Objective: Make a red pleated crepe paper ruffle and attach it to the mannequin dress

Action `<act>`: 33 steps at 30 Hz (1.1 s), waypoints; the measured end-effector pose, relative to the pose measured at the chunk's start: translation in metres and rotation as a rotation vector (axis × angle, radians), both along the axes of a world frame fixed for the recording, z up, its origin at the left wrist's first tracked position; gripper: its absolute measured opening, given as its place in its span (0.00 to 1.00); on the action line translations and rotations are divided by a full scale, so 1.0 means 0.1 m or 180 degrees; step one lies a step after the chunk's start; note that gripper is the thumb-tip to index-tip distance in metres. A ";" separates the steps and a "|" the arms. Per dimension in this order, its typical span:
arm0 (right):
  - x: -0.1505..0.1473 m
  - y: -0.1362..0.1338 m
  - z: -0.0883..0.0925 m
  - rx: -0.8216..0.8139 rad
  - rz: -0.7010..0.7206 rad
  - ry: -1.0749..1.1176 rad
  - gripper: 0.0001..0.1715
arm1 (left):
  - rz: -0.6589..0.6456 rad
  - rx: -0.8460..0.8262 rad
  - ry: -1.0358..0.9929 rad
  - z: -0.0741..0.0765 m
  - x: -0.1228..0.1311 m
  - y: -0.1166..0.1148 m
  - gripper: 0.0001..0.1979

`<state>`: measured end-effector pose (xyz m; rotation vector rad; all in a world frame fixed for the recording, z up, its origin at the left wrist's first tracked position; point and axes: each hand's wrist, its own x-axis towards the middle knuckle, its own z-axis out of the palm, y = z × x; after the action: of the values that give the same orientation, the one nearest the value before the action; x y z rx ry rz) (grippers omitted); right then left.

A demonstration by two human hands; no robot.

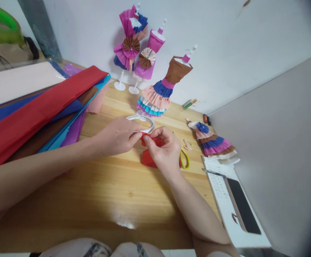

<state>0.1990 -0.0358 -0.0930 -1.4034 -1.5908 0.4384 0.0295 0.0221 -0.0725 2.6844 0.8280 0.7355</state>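
Both hands meet over the middle of the wooden table, pinching a small piece of red crepe paper (pixel 144 135). My left hand (pixel 119 135) is closed on its left end, thumb and forefinger pressed together. My right hand (pixel 166 146) grips the other side between thumb and fingers. Under the right hand lies a larger red paper piece (pixel 148 159), partly hidden. Yellow-handled scissors (pixel 187 159) show beside that hand, their blades out of sight. Just behind the fingers is a white roll of tape (pixel 151 125), lying flat.
Folded crepe paper, red on top (pixel 64 94), is piled at the left. Paper-dressed mannequins stand by the wall, one with a brown top (pixel 175 71). Another paper dress (pixel 214 142) lies at the right, near a notebook (pixel 217 182) and a black phone (pixel 242 203).
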 end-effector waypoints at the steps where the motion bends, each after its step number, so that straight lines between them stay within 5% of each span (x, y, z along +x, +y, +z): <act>1: 0.00 0.00 0.00 -0.0029 -0.0016 0.0040 0.11 | -0.0016 0.0008 0.0005 0.00 0.00 0.00 0.14; 27: -0.03 0.06 -0.03 -0.0246 0.0041 0.0543 0.11 | -0.0076 -0.0184 -0.0074 0.06 0.02 -0.03 0.13; 33: -0.02 0.05 0.05 -0.0303 0.0049 0.0466 0.12 | 0.0024 -0.0975 -0.0192 0.09 -0.01 0.06 0.15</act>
<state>0.1966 -0.0310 -0.0883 -1.3978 -1.4794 0.6190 0.0284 0.0278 -0.0631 2.3780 0.8589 0.6302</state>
